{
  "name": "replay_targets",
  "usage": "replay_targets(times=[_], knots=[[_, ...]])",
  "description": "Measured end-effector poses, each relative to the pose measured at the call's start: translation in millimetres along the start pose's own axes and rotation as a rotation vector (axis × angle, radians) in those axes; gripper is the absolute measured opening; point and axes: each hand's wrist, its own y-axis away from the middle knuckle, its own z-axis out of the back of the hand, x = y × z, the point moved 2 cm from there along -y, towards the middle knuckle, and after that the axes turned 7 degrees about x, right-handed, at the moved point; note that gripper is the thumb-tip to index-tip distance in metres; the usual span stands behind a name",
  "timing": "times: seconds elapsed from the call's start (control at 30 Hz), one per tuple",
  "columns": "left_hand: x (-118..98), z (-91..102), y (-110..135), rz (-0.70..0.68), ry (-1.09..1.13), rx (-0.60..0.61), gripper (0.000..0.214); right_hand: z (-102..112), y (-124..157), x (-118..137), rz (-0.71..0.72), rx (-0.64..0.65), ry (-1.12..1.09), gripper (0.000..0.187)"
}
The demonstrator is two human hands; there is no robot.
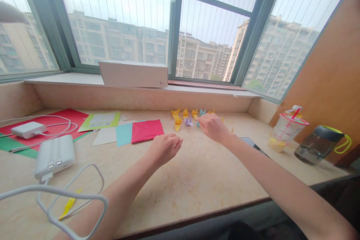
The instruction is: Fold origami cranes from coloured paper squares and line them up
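Left hand and right hand both reach forward over the bench, a cream marble-look slab, palms down, forearms converging from the lower corners.

Right arm is extended further, wrist slightly bent. Its fingers angle down and left at the row of small folded paper cranes, right at the pale-blue paper crane and a purple paper crane. Cannot tell if they are touching or pinching anything; the back of the hand hides the grip.

Left hand sits lower and nearer the body, just in front of a hot-pink square paper sheet. Its fingers are loosely curled, narrow, nothing visible in them.

Cranes stand in a loose row at the back of the bench, mostly yellow, including a yellow paper crane.

Pale-blue square paper sheet overlaps the pink one's left edge. White power bank and white charger brick lie on the left, the brick on a red paper sheet. Clear plastic cup with a pink lid and straw stands on the right.
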Motion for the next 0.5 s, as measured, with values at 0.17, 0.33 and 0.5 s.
replay_targets(times=[0.17, 0.33, 0.5], knots=[[46.4, -2.4, 0.6, 0.222, -0.189, 0.093, 0.027, -28.8, 2.2, 50.0, 0.225, -0.139, -0.143, 0.023], [83.0, -8.1, 9.6, 0.334, -0.241, 0.203, 0.017, -50.3, 19.0, 54.9, 0.268, -0.346, -0.548, 0.023], [89.7, -9.4, 10.4, 0.359, -0.237, 0.275, 0.021, -43.9, 33.8, 51.5, 0.175, -0.337, -0.746, 0.022]])
